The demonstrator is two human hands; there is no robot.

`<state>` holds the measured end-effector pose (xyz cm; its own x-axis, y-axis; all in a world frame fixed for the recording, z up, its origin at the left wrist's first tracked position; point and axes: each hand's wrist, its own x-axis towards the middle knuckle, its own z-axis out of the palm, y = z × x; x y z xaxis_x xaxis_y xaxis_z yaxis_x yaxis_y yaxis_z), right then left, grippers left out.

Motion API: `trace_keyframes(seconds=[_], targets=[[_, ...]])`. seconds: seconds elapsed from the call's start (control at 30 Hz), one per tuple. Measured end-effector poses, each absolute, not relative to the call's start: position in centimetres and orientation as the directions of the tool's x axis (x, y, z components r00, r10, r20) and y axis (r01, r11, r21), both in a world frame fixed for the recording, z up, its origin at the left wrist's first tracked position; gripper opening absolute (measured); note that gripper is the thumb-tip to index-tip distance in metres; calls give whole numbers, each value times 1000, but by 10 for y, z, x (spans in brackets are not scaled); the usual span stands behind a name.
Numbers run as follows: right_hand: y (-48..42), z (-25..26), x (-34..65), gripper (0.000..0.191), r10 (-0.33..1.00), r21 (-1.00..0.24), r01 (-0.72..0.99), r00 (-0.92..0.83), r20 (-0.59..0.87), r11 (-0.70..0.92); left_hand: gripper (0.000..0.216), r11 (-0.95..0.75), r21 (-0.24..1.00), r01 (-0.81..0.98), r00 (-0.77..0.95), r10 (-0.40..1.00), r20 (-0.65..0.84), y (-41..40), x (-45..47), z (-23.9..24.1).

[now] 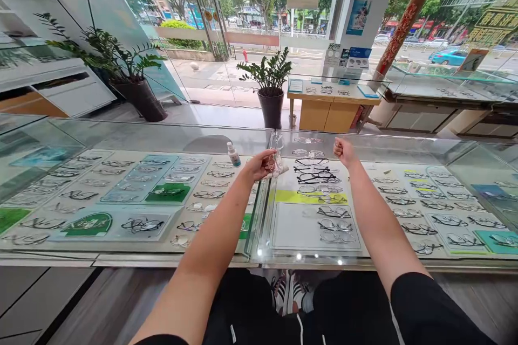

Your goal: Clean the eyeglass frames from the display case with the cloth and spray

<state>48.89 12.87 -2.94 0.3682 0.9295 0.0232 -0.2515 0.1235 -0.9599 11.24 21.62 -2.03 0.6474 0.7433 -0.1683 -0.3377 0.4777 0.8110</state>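
My left hand (259,166) is closed on a pair of eyeglasses (277,159) with a thin, pinkish frame, held above the glass counter (265,221). Just below the frame, a crumpled whitish cloth (279,172) shows beside my fingers; whether I grip it too is unclear. My right hand (343,151) is raised over the counter in a fist, apart from the eyeglasses. Its curled fingers hide whatever may be inside. Near my left hand stands a small white-capped spray bottle (233,155). Dark-framed glasses (317,177) are laid out between my hands.
Under the counter's glass lie rows of spectacles on the left (117,163) and right (418,229). Beyond it stand a potted plant (271,108), a leaning planter (140,99) and a wooden display table (334,110). A large window faces the street.
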Motion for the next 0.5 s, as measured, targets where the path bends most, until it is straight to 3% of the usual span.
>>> trace_keyframes(seconds=[0.17, 0.5], targets=[[117, -36, 478, 58, 895, -988, -124, 446, 24, 88, 30, 501, 799, -332, 667, 724, -177, 218, 117, -22], [72, -38, 461, 40, 843, -999, 12, 535, 51, 52, 22, 461, 826, -325, 669, 729, -144, 213, 114, -18]])
